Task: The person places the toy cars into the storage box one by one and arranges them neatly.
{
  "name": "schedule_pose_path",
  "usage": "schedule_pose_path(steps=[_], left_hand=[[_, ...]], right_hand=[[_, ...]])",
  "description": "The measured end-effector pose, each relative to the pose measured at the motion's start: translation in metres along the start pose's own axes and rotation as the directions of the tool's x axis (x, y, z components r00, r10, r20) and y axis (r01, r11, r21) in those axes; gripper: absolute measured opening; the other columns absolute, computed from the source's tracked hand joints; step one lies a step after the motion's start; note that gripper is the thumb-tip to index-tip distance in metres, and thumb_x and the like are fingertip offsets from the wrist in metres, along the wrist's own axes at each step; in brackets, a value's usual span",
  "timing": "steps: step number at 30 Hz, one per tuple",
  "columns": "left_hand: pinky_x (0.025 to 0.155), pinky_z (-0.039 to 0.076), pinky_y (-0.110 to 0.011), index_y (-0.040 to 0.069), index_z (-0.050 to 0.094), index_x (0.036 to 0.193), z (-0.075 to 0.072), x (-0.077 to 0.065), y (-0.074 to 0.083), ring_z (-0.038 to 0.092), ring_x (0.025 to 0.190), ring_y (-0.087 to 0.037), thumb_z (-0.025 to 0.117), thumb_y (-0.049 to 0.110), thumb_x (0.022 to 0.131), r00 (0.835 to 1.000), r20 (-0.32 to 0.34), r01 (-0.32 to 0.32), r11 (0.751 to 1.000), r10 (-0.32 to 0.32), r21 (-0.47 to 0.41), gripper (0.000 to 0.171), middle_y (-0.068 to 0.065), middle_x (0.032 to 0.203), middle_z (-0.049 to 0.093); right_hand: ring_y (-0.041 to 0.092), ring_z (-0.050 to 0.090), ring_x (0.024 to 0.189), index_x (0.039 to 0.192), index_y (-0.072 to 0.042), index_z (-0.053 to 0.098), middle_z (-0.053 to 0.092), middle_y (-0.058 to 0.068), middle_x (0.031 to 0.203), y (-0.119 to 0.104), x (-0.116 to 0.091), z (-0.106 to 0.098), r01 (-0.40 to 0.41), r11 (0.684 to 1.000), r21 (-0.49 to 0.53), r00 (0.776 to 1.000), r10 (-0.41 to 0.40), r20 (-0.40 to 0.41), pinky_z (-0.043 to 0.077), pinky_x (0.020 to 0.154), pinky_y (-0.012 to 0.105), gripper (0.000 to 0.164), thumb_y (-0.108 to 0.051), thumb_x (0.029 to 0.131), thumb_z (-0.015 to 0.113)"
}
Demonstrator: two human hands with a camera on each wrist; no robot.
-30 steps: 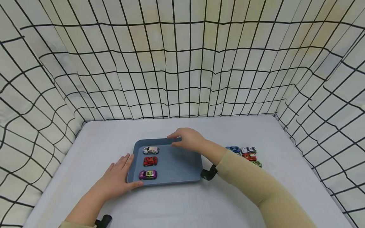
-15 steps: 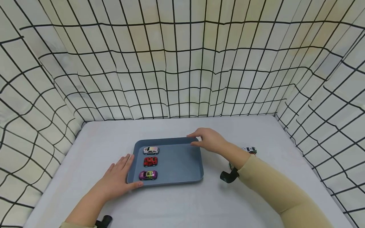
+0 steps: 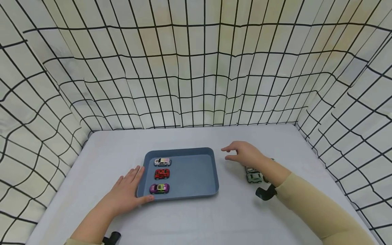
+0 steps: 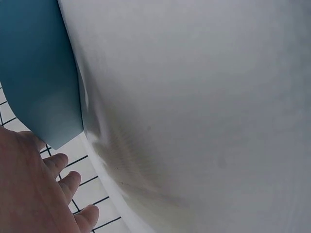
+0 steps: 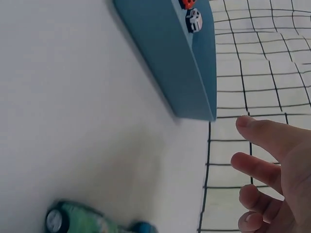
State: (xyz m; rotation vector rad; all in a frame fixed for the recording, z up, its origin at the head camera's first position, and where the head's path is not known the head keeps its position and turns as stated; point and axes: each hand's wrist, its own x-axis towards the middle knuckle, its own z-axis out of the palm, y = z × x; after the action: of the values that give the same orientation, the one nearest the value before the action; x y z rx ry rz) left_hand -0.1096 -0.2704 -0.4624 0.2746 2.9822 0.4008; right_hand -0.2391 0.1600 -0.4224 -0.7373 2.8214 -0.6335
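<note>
A blue-grey tray [image 3: 193, 177] lies on the white table. Down its left side runs a column of toy cars: a white one [image 3: 162, 162], a red one [image 3: 162, 174] and a purple one [image 3: 159, 188]. My left hand [image 3: 127, 190] rests at the tray's left edge, fingers spread and thumb along the near left corner. To the right of the tray my right hand [image 3: 245, 153] hovers with nothing in it, thumb and fingers apart. Beneath that wrist sits a green toy car [image 3: 254, 177] among others, partly hidden by the forearm.
Black wire grid panels [image 3: 196, 75] backed by white cloth enclose the table at the back and both sides. Black wrist camera mounts [image 3: 265, 192] stick out under both wrists. In the right wrist view a green car [image 5: 80, 218] shows at the bottom edge.
My right hand has moved right, from over the tray's far rim to beyond its right side. Its forearm now covers much of the car group. The left hand stays put.
</note>
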Motion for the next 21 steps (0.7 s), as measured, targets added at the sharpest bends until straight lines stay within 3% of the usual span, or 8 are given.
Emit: schedule_pose_path(steps=[8, 11, 15, 21], left_hand=[[0.114, 0.016, -0.068, -0.002, 0.021, 0.156, 0.001, 0.0, 0.001, 0.022, 0.145, -0.046, 0.057, 0.085, 0.073, 1.0, 0.003, 0.002, 1.0, -0.002, 0.002, 0.125, -0.027, 0.158, 0.024], [0.114, 0.016, -0.068, -0.002, 0.021, 0.156, 0.001, 0.0, 0.0, 0.021, 0.145, -0.046, 0.056, 0.086, 0.072, 1.0, 0.003, 0.005, 1.0, -0.005, 0.002, 0.126, -0.027, 0.158, 0.024], [0.113, 0.016, -0.068, -0.002, 0.021, 0.156, 0.002, 0.0, 0.0, 0.021, 0.145, -0.047, 0.056, 0.086, 0.072, 1.0, 0.007, 0.006, 1.0, -0.007, 0.005, 0.127, -0.027, 0.158, 0.024], [0.113, 0.016, -0.068, -0.002, 0.022, 0.156, 0.001, 0.0, 0.001, 0.022, 0.145, -0.047, 0.057, 0.085, 0.073, 1.0, 0.006, 0.004, 1.0, -0.004, 0.006, 0.125, -0.027, 0.158, 0.024]], right_hand=[[0.015, 0.056, 0.089, 0.125, -0.021, 0.071, 0.068, -0.001, 0.124, 0.034, -0.018, -0.008, -0.05, 0.998, -0.032, 0.998, 0.051, 0.024, 0.05, 0.075, 0.035, 0.036, -0.031, 0.09, 0.074], [0.023, 0.061, 0.104, 0.125, -0.019, 0.071, 0.067, 0.002, 0.125, 0.044, -0.025, -0.012, -0.068, 0.997, -0.027, 0.997, 0.068, 0.028, 0.052, 0.087, 0.043, 0.036, -0.03, 0.091, 0.074], [0.032, 0.057, 0.123, 0.126, -0.017, 0.071, 0.066, 0.006, 0.128, 0.055, -0.033, -0.016, -0.081, 0.996, -0.034, 0.996, 0.083, 0.034, 0.047, 0.1, 0.052, 0.037, -0.03, 0.091, 0.073], [0.036, 0.053, 0.128, 0.127, -0.017, 0.07, 0.064, 0.008, 0.131, 0.064, -0.037, -0.022, -0.104, 0.993, -0.05, 0.991, 0.107, 0.077, 0.043, 0.105, 0.056, 0.037, -0.028, 0.092, 0.073]])
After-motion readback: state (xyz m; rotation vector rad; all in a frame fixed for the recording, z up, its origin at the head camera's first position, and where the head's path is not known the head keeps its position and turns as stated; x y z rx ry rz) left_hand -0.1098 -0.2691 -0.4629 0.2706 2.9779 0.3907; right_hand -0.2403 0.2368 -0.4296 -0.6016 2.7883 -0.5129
